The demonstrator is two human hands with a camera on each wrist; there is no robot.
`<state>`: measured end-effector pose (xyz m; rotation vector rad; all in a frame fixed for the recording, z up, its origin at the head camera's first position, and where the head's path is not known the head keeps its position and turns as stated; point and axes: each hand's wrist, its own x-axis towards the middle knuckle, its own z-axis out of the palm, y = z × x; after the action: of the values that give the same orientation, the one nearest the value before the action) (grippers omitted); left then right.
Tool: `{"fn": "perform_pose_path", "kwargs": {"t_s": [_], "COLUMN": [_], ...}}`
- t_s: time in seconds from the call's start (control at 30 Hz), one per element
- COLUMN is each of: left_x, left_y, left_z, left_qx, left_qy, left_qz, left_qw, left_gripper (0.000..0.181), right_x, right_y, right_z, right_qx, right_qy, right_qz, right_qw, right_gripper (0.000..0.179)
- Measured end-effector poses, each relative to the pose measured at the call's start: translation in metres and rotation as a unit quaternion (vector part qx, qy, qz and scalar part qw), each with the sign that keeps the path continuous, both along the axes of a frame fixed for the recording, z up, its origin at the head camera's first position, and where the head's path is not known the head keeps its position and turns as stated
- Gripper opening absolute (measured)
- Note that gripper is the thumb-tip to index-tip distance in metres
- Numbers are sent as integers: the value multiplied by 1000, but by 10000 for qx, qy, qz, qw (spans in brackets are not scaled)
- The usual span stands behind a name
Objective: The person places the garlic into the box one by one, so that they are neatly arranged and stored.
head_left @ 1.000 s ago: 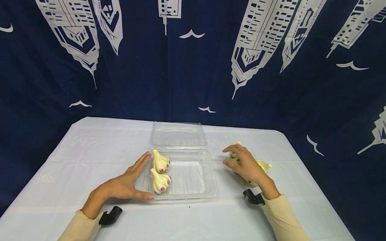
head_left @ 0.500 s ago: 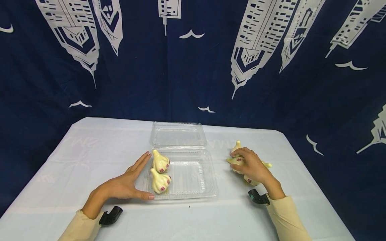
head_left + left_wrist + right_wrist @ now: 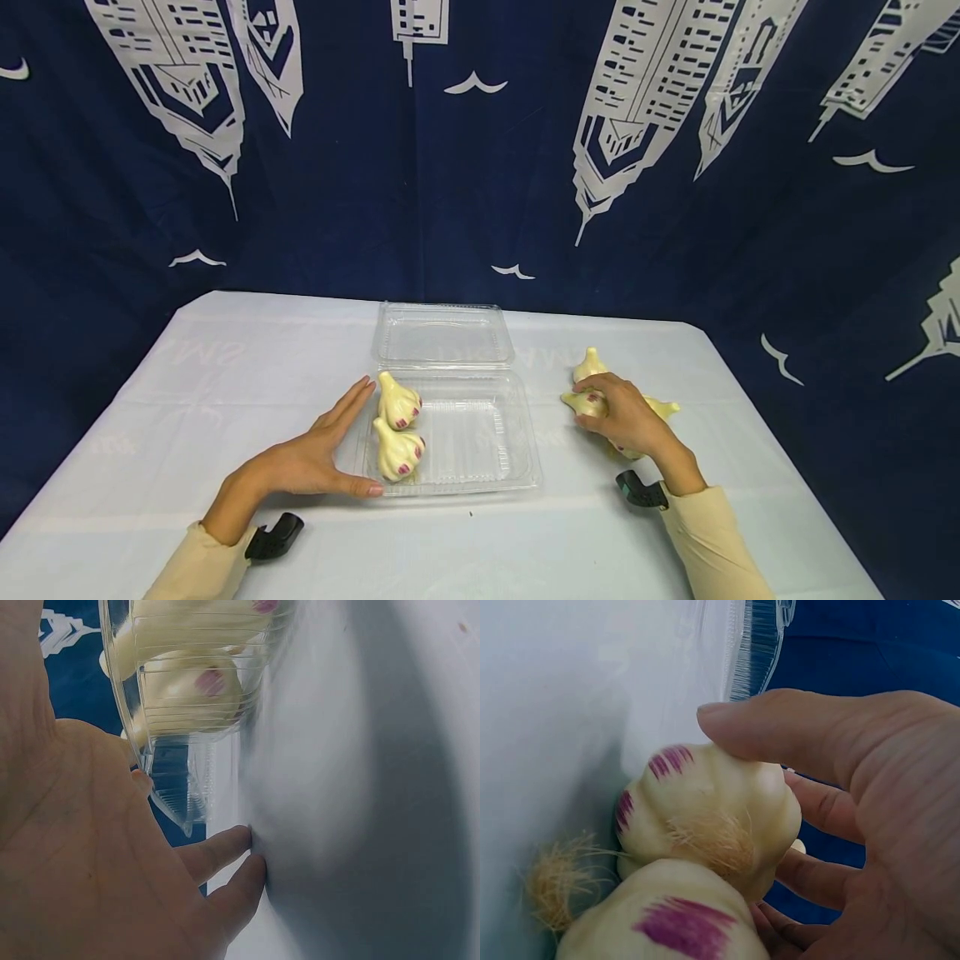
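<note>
Within right grip (image 3: 628, 419): garlic bulb (image 3: 712, 780), thumb-and-finger hold. Left grip (image 3: 318, 454) splayed, touching clear box (image 3: 467, 437). Grasp step, apparently; next calls for lifting clear of adjoining bulb (image 3: 660, 919).

Looks onto a dark blue curtain (image 3: 480, 183) printed with white upside-down towers (image 3: 648, 67) and birdlike curves (image 3: 474, 81), behind a white-clothed worktop (image 3: 480, 558).

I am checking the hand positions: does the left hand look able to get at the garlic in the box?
Probably yes. The left hand is right beside the clear box, close to its two garlic bulbs. The lid is open; only the side wall seems in between.
</note>
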<state>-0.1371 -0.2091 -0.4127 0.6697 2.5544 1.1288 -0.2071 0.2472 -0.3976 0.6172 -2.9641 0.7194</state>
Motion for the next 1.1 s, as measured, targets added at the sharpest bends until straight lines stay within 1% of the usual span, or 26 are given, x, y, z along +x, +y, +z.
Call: {"fn": "perform_pose_path", "kwargs": {"t_s": [0.1, 0.3, 0.5, 0.73, 0.93, 1.1], "left_x": [0, 1, 1, 0, 0, 0], "left_y": [0, 0, 0, 0, 0, 0], "left_z": [0, 0, 0, 0, 0, 0], "left_qx": [-4, -19, -16, 5, 17, -5], "left_qy": [-11, -8, -33, -13, -9, 33], "left_qz": [2, 13, 6, -13, -19, -28], "left_qw": [10000, 10000, 10000, 10000, 10000, 10000], "left_gripper": [132, 132, 132, 132, 133, 132], "right_x": [0, 0, 1, 2, 2, 2], "right_y": [0, -1, -1, -4, -7, -11], "right_z": [1, 0, 1, 4, 5, 9], "right_qx": [65, 107, 105, 29, -103, -251], "right_qy": [-92, -258, -310, -119, 144, 291], "right_qz": [-68, -54, -89, -82, 23, 108], "right_qw": [9999, 9996, 9994, 9999, 9998, 9992], "right_gripper": [38, 36, 34, 36, 33, 31]}}
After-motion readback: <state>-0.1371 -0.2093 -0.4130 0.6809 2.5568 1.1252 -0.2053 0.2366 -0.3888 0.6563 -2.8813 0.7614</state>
